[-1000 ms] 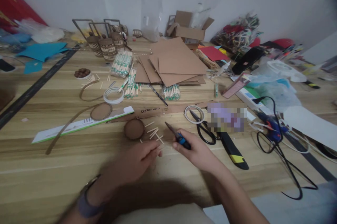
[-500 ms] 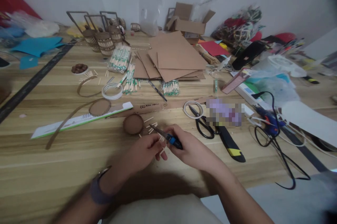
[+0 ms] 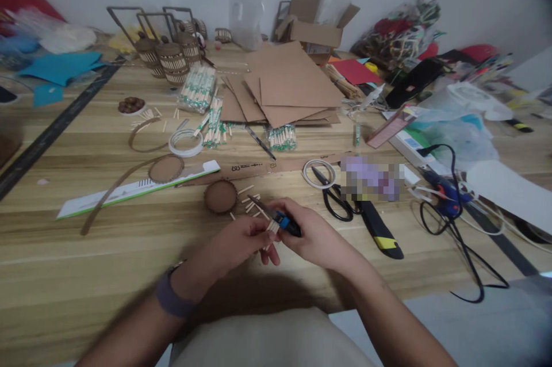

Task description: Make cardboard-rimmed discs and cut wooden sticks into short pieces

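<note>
My left hand (image 3: pixel 239 245) is closed on a few short wooden sticks (image 3: pixel 270 233) between thumb and fingers. My right hand (image 3: pixel 314 236) grips the blue and black handle of a utility knife (image 3: pixel 288 224). Its long blade points to the upper left, just over the held sticks; whether it touches them I cannot tell. Several loose sticks (image 3: pixel 252 205) lie beyond the left hand. Beside them sits a shallow round cardboard cup (image 3: pixel 221 197) with a ridged rim.
Black scissors (image 3: pixel 338 203), a tape roll (image 3: pixel 319 174) and a black-yellow tool handle (image 3: pixel 382 234) lie to the right. A blue glue gun (image 3: pixel 446 197) with looped cord is farther right. Cardboard sheets (image 3: pixel 297 82), bagged sticks (image 3: pixel 197 88) and small barrel models (image 3: pixel 172 65) stand behind.
The camera view has shifted slightly. My left hand has come a little closer to my right, and the sticks in it show more clearly below the knife.
</note>
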Motion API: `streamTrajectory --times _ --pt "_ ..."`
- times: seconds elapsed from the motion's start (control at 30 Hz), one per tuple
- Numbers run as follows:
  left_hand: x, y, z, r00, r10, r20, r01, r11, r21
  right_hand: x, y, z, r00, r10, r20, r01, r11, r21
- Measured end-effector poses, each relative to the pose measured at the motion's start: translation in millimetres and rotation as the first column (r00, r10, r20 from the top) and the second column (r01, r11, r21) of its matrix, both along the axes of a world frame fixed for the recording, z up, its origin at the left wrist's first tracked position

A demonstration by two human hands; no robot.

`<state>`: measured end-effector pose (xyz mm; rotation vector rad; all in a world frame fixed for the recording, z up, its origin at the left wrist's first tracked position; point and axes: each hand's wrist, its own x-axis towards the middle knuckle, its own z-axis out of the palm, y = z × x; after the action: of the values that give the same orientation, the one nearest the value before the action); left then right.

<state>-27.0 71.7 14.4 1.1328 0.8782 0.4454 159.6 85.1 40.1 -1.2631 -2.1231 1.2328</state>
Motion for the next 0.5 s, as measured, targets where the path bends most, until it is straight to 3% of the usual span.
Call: streamTrajectory --times 0.1,0.2,0.3,0.5 --pt "-1 0 0.6 0.996 0.080 0.026 -0.079 0.997 -0.017 1 -1 -7.6 0.995 -0.087 -0.048 0.094 0.978 0.184" --pt "0 0 -1.0 0.959 0.272 0.083 -0.267 0.961 -0.066 -2 -6 -17.3 0.967 -0.243 -0.078 0.255 0.905 0.339" --pt "5 0 -4.0 0.910 0.397 0.118 -0.384 0.916 -0.116 -9 -13 -25.8 0.946 -0.315 -0.077 0.319 0.866 0.384" --pt "20 -5 -4.4 0.849 0.497 0.178 -0.472 0.866 -0.164 -19 -20 -33.1 0.939 -0.344 -0.027 0.326 0.858 0.396"
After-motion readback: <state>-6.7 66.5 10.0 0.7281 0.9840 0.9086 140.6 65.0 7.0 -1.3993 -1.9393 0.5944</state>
